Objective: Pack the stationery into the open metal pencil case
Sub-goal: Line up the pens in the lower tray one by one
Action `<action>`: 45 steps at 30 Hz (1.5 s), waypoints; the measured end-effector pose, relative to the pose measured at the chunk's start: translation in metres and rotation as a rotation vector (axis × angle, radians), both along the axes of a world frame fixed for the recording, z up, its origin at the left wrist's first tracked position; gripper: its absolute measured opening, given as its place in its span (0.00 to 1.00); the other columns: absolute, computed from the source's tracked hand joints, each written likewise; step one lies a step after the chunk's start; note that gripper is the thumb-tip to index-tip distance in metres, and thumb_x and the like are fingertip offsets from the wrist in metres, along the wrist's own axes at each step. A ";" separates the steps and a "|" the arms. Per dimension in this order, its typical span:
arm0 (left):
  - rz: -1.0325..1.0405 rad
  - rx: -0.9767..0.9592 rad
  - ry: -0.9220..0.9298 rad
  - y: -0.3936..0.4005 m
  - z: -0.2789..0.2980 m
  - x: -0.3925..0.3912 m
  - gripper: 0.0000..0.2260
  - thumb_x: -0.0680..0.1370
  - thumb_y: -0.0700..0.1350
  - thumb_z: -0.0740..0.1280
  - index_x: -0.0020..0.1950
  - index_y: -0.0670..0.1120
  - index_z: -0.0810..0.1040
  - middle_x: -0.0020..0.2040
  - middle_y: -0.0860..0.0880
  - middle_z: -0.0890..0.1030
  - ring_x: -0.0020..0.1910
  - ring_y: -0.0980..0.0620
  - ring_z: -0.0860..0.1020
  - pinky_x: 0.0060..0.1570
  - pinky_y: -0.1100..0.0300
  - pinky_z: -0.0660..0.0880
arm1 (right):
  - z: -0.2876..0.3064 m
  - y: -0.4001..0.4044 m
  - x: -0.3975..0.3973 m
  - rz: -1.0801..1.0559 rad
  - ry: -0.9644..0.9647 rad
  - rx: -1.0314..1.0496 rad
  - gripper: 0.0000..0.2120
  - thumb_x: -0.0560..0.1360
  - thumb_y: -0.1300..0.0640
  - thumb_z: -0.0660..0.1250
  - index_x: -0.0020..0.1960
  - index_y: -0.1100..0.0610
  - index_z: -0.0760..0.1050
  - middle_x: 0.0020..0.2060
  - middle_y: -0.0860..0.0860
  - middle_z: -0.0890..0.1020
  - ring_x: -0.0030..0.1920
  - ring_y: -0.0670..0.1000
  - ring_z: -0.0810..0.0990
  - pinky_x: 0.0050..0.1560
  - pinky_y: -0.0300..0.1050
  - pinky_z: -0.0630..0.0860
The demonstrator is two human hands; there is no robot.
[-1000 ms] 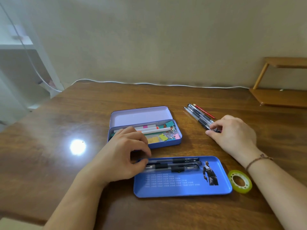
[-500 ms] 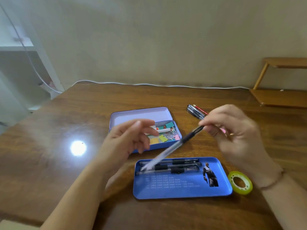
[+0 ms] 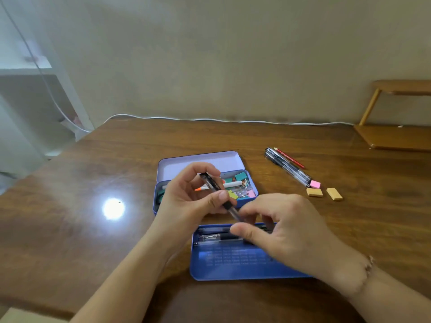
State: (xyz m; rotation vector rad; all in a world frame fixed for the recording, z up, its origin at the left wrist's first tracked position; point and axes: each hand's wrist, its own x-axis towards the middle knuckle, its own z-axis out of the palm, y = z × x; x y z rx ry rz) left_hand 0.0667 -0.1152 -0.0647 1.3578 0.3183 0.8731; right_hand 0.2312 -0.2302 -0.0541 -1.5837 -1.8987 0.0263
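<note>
- Pencil case [image 3: 233,264], the blue metal tray nearest the person, lies on the tabletop [image 3: 93,229] with its long side running left to right; several black and clear pens [image 3: 219,237] already lie along its far edge.
- Right hand [image 3: 286,236] hovers over the tray's right half, fingers loosely curled; its fingertips meet the lower end of a pen, though blur hides whether they actually pinch it.
- Left hand [image 3: 186,201] has its grip pinched on the upper half of that black-capped gel pen [image 3: 219,194], thumb pressing the barrel against the fingers.
- That pen slants from upper left, cap end high over the purple tin, down to lower right toward the tray; it stands across the tray's long axis, so I judge it must be turned level and parallel to the packed pens before it goes in.
- Purple tin [image 3: 242,202], lid open, sits just behind the tray and holds binder clips [image 3: 242,183], a white marker and sticky tabs.
- Farther right, well apart from both hands, lie a bundle of pens [image 3: 288,166] with a red pencil [image 3: 291,158], then a pink eraser [image 3: 315,184] and two tan erasers [image 3: 314,192], not yet packed.
- Nothing stands between the held pen and the tray except the right hand itself.
</note>
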 end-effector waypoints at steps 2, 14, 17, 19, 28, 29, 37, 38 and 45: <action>0.083 0.075 0.035 0.000 -0.003 0.000 0.15 0.64 0.44 0.80 0.44 0.47 0.78 0.41 0.45 0.82 0.44 0.40 0.85 0.44 0.40 0.82 | 0.001 0.000 -0.001 -0.044 -0.010 -0.051 0.14 0.73 0.37 0.64 0.47 0.45 0.82 0.38 0.38 0.82 0.38 0.38 0.76 0.34 0.31 0.66; 0.076 1.105 0.687 0.028 -0.013 -0.029 0.08 0.70 0.40 0.70 0.44 0.54 0.83 0.42 0.59 0.78 0.46 0.57 0.75 0.47 0.60 0.74 | -0.009 -0.009 0.010 0.004 -0.441 -0.213 0.12 0.64 0.39 0.73 0.44 0.41 0.80 0.35 0.38 0.79 0.35 0.41 0.75 0.27 0.36 0.67; 0.067 1.161 0.699 0.028 -0.014 -0.028 0.06 0.71 0.43 0.73 0.45 0.54 0.85 0.41 0.59 0.76 0.46 0.58 0.72 0.47 0.63 0.71 | -0.012 -0.009 0.009 -0.019 -0.421 -0.225 0.13 0.63 0.38 0.74 0.41 0.43 0.74 0.33 0.39 0.77 0.34 0.42 0.73 0.26 0.37 0.66; 0.083 1.170 0.694 0.028 -0.013 -0.029 0.04 0.72 0.47 0.73 0.45 0.56 0.85 0.40 0.60 0.75 0.45 0.58 0.72 0.47 0.64 0.70 | -0.012 -0.007 0.009 -0.035 -0.400 -0.245 0.13 0.65 0.37 0.71 0.41 0.44 0.73 0.34 0.39 0.77 0.35 0.41 0.71 0.29 0.38 0.67; 0.025 1.161 0.726 0.025 -0.009 -0.031 0.05 0.72 0.56 0.72 0.44 0.58 0.86 0.41 0.60 0.74 0.46 0.55 0.71 0.48 0.55 0.71 | -0.016 -0.004 0.007 -0.039 -0.323 -0.309 0.15 0.72 0.35 0.61 0.52 0.41 0.75 0.41 0.39 0.77 0.42 0.42 0.72 0.38 0.41 0.72; 0.019 1.155 0.728 0.024 -0.009 -0.031 0.05 0.72 0.56 0.72 0.44 0.58 0.86 0.41 0.60 0.74 0.46 0.55 0.71 0.48 0.55 0.72 | -0.016 -0.004 0.006 -0.044 -0.317 -0.311 0.15 0.72 0.35 0.61 0.52 0.41 0.76 0.41 0.39 0.78 0.42 0.42 0.73 0.38 0.42 0.73; 0.007 1.123 0.784 0.022 -0.007 -0.032 0.13 0.67 0.62 0.74 0.47 0.58 0.85 0.43 0.61 0.74 0.49 0.58 0.70 0.51 0.61 0.68 | -0.016 -0.004 0.006 -0.062 -0.291 -0.294 0.15 0.72 0.36 0.63 0.55 0.40 0.76 0.36 0.37 0.71 0.40 0.41 0.70 0.36 0.38 0.67; 0.010 1.123 0.792 0.022 -0.007 -0.032 0.14 0.66 0.62 0.75 0.48 0.58 0.85 0.43 0.61 0.75 0.49 0.58 0.70 0.52 0.61 0.68 | -0.017 -0.003 0.006 -0.066 -0.297 -0.291 0.16 0.72 0.36 0.63 0.55 0.40 0.76 0.36 0.37 0.70 0.40 0.41 0.70 0.36 0.38 0.66; -0.016 1.083 0.805 0.023 -0.008 -0.032 0.14 0.65 0.62 0.75 0.48 0.59 0.85 0.43 0.63 0.75 0.50 0.59 0.71 0.52 0.61 0.69 | -0.018 -0.002 0.005 -0.068 -0.283 -0.314 0.17 0.73 0.35 0.62 0.57 0.41 0.75 0.38 0.38 0.71 0.42 0.41 0.70 0.40 0.40 0.70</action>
